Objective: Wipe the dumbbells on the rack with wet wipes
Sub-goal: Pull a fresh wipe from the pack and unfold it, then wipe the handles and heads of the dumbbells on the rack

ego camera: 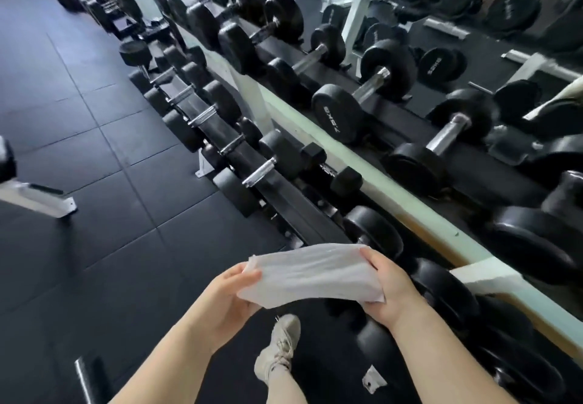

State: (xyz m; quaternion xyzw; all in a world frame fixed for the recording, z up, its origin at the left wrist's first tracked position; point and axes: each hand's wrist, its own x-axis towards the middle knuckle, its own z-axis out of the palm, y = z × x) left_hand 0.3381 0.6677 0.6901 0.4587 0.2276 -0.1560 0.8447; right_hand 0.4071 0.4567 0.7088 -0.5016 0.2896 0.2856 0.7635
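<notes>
- Left hand (232, 293) pinches the left edge of the wet wipe (310, 274)
- Right hand (389, 290) grips its right end, fingers curled round it
- The wipe hangs stretched between them, just beside the rack's (290, 201) near end, apart from the dumbbells (373, 233)

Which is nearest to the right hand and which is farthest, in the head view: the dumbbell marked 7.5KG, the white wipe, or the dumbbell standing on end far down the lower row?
1. white wipe: held by the right hand itself, stretched across to the left hand.
2. dumbbell marked 7.5KG: on the upper row, ahead of the hand.
3. dumbbell standing on end: far down the lower row, at the upper left.
</notes>
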